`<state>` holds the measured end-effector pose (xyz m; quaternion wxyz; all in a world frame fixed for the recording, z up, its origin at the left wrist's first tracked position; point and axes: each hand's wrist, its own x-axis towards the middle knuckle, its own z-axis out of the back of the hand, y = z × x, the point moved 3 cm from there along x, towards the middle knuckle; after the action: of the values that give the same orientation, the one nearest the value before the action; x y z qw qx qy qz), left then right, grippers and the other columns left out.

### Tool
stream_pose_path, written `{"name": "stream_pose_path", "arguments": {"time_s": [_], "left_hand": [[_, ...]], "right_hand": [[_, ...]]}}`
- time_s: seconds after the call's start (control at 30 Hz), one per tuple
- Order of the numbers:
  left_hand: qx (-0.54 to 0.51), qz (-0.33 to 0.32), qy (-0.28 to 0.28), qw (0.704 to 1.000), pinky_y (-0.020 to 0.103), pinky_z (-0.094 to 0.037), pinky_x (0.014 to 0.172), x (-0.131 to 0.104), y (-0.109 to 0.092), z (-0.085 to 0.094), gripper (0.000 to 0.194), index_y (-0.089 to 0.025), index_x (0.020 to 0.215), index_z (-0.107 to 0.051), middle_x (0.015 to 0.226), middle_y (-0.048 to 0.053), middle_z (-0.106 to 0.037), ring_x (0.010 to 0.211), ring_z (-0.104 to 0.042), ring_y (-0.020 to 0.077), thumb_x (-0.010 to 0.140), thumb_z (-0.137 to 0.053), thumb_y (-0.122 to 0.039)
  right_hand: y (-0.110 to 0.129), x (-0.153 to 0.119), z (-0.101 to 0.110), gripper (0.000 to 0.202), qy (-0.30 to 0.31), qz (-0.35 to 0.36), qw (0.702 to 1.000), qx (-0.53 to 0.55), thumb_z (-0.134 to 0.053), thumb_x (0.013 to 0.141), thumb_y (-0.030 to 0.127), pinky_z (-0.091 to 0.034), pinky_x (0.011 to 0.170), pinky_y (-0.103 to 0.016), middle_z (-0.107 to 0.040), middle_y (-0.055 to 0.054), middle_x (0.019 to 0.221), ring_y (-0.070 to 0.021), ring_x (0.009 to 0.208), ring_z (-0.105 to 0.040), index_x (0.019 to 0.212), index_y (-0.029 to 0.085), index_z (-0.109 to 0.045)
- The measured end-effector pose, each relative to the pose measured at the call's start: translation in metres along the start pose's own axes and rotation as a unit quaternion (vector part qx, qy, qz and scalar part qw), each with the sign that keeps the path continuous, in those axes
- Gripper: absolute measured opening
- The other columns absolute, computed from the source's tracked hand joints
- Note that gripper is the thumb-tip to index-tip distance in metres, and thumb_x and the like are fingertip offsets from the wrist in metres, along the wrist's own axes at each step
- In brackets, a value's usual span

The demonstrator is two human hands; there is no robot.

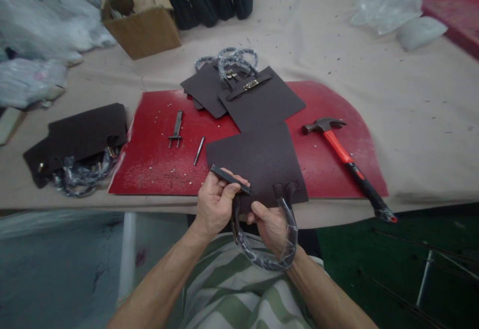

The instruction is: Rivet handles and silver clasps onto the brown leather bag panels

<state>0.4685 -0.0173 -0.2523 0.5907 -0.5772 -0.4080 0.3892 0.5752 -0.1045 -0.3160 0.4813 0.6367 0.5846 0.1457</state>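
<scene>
Green-and-white striped cloth covered the person's torso, on the near side of both hands. The left hand was closed, gripping a flat, dark metal bar between thumb and fingers; the bar slanted over the near left part of a dark brown, leather-like panel. The right hand was partly closed, its thumb on the near edge of this panel and its fingers largely hidden below. A curved, dark tubular handle, wrapped in clear plastic, looped from the panel around the right hand toward the torso.

Forward of both hands, the panel rested on a red sheet with a worn surface, laid on the beige-covered table. Ahead of the left hand and slightly leftward lay a slim metal rod; farther left was a two-pronged metal tool. To the right of the right hand and forward lay a claw hammer with a red-and-black grip. Beyond the hands, similar dark brown panels overlapped the held panel's far side.
</scene>
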Motion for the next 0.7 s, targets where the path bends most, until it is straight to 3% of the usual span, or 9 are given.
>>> {"name": "stream_pose_path", "arguments": {"time_s": [0.27, 0.53, 0.7], "left_hand": [[0.086, -0.034, 0.006, 0.996, 0.03, -0.056, 0.084, 0.0006, -0.0057, -0.001, 0.013, -0.02, 0.101, -0.052, 0.092, 0.005, -0.074, 0.088, -0.072, 0.0183, 0.095, -0.058, -0.03], [0.016, -0.017, 0.001, 1.0, 0.032, -0.057, 0.084, 0.0008, -0.0015, -0.0018, 0.015, -0.018, 0.099, -0.052, 0.092, 0.005, -0.074, 0.087, -0.072, 0.0186, 0.095, -0.059, -0.03], [0.076, -0.044, -0.008, 0.996, 0.03, -0.057, 0.081, -0.0021, -0.0031, -0.0025, 0.014, -0.019, 0.1, -0.056, 0.092, 0.006, -0.074, 0.085, -0.072, 0.018, 0.093, -0.061, -0.03]], "right_hand": [[0.0011, 0.0004, 0.0012, 0.039, -0.004, -0.002, 1.0, -0.024, -0.076, 0.074, 0.049, -0.044, 0.076, -0.038, -0.06, -0.004, 0.055, -0.02, 0.062, -0.054, 0.048, 0.022, -0.067], [0.0017, 0.0002, 0.003, 0.041, -0.002, 0.01, 0.999, -0.034, -0.075, 0.075, 0.05, -0.044, 0.076, -0.038, -0.059, -0.003, 0.053, -0.0198, 0.061, -0.054, 0.047, 0.022, -0.066], [0.0001, 0.0013, 0.004, 0.042, 0.0, 0.003, 0.999, -0.044, -0.073, 0.076, 0.05, -0.044, 0.075, -0.037, -0.06, -0.003, 0.054, -0.0198, 0.061, -0.055, 0.047, 0.022, -0.066]]}}
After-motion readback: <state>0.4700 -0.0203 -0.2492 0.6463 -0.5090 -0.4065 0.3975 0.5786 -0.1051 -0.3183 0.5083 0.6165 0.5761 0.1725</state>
